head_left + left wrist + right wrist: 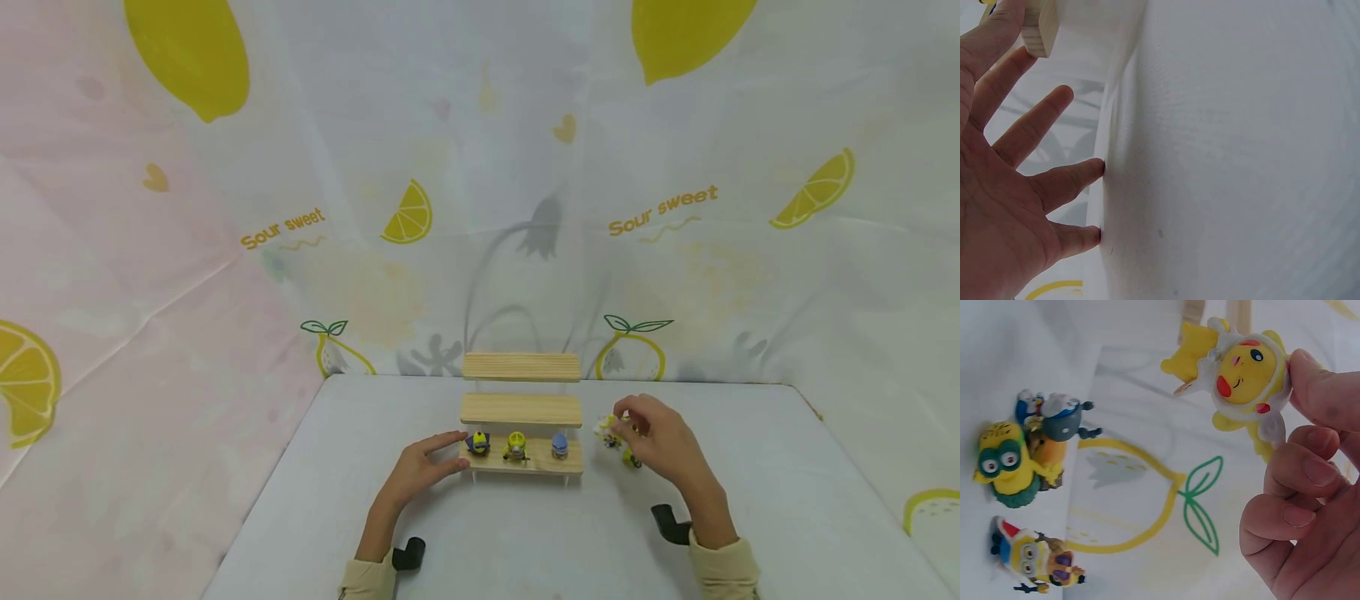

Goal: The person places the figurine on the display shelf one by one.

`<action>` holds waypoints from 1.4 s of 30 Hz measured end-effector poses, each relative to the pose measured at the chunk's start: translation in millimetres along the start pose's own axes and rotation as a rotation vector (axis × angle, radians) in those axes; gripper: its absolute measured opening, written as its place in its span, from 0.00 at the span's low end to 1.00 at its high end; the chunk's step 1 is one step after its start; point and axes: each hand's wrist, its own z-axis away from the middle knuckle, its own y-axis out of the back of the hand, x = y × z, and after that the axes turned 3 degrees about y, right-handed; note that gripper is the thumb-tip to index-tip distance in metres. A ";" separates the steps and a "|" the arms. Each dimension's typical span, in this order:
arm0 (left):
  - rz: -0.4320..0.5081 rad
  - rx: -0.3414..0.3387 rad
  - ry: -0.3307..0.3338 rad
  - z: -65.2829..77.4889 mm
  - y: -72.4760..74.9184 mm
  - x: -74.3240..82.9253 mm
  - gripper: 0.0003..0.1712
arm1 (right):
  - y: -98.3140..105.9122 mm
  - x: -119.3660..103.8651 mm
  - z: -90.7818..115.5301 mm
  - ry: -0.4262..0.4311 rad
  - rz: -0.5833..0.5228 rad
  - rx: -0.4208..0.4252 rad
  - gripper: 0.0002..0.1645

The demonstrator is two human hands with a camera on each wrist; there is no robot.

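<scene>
A three-tier wooden display stand (521, 408) stands near the table's back, with a blue-and-yellow figurine (478, 444), a yellow figurine (515, 447) and a blue-topped figurine (559, 447) on its lowest tier. My left hand (423, 468) touches that tier's left end with thumb and index finger; the other fingers spread out in the left wrist view. To the right of the stand, my right hand (660, 442) pinches a Pikachu figurine (1241, 381) in a white woolly hood between thumb and index finger, above the table.
Below the held figurine stand a goggled yellow figurine (1007, 462) with green, a grey-headed figurine (1063, 419) and a crowned figurine (1029, 559) in a red-and-white robe. A lemon-print cloth (480, 275) hangs behind the white table (517, 542).
</scene>
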 end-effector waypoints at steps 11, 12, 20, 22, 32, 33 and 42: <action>0.001 0.002 -0.009 1.7 -1.2 -1.7 0.31 | -0.5 -22.4 -20.0 -0.012 -0.032 0.022 0.13; 0.003 0.001 -0.009 1.7 -1.5 -1.8 0.31 | -1.2 -24.3 -22.0 -0.017 -0.039 0.017 0.13; -0.002 -0.003 -0.007 -0.2 -2.0 -2.8 0.31 | -7.9 -36.5 -38.3 -0.016 -0.074 -0.025 0.11; -0.002 -0.003 -0.005 -0.3 -1.5 -2.2 0.31 | -10.5 -38.8 -42.6 -0.004 -0.079 -0.030 0.11; -0.016 -0.003 -0.021 -0.8 -0.7 -3.0 0.32 | -27.5 -49.6 -65.3 0.056 -0.159 -0.037 0.09; -0.015 -0.003 -0.022 -0.7 -0.6 -3.0 0.32 | -29.2 -51.2 -67.4 0.054 -0.167 -0.041 0.09; -0.006 -0.001 -0.026 -0.1 1.2 -1.3 0.31 | -44.6 -64.9 -83.6 0.035 -0.210 -0.078 0.08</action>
